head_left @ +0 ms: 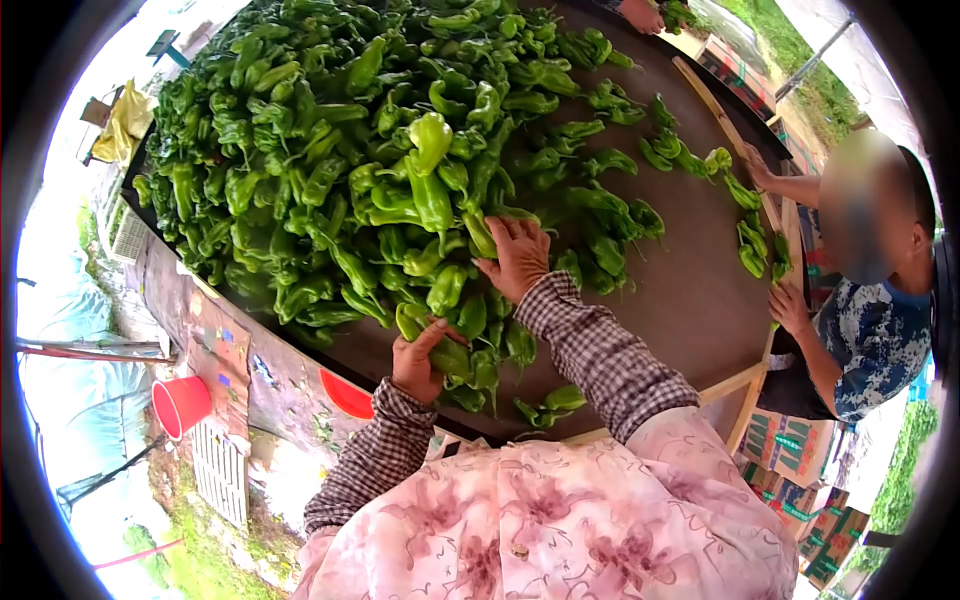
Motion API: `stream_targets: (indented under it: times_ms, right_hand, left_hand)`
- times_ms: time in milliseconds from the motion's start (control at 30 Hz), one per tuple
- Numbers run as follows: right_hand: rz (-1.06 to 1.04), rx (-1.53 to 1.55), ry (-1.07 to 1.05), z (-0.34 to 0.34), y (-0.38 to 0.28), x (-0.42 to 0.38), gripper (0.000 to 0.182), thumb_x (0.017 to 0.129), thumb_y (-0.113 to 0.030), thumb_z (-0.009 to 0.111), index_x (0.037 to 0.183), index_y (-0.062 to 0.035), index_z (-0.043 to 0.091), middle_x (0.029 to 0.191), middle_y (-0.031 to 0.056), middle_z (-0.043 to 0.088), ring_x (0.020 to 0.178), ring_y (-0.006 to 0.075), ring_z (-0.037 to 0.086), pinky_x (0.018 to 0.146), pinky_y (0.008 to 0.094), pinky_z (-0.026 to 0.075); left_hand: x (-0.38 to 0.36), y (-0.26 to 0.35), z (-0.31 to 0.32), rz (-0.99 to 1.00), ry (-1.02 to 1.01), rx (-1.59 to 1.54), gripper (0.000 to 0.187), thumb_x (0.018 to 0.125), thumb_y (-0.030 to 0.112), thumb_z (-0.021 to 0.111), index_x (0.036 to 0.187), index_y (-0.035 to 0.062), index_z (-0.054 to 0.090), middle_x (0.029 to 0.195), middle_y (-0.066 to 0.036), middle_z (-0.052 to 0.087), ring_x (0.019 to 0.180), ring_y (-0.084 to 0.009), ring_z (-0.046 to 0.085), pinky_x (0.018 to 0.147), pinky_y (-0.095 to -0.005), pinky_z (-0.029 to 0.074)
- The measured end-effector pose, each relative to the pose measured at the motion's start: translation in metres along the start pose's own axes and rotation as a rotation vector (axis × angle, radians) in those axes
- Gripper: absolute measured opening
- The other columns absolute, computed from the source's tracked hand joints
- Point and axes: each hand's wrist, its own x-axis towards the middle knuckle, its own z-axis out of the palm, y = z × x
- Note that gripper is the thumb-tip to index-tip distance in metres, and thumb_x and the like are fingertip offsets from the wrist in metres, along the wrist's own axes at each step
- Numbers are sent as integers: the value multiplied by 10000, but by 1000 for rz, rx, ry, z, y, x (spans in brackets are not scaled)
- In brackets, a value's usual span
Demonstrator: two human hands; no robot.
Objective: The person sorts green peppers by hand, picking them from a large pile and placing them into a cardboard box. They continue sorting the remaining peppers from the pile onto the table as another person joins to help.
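A large heap of green peppers [290,150] covers much of the dark table. At the near edge of the heap, my left hand [418,362] is closed round a green pepper [448,357], with its thumb on top. My right hand [520,258] lies on the right side of the heap, thumb and fingers apart. Its fingertips touch another green pepper [480,236] that rests among the others. Several peppers [480,325] lie between my two hands. A paler pepper [430,142] sits high on the pile beyond them.
Wooden strips [725,115] edge the dark tabletop [690,300]. To the right, a co-worker [870,300] has both hands at that edge, near scattered peppers [750,235]. Another person's hand [642,14] shows at the top. Printed cartons [790,440] and a red bucket [181,406] stand beyond the table.
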Motion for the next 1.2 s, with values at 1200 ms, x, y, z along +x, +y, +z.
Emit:
stream_targets:
  times_ms: [1200]
  right_hand:
    - [192,1686,-144,-8,-43,-73,465,961,-318,416,1343,-64,338,1213,61,492,1105,152,464,929,257,369]
  left_hand:
    - [-6,25,20,-82,-309,69,423,748,62,640,1138,-25,502,995,-103,619,853,-210,618,772,-333,504]
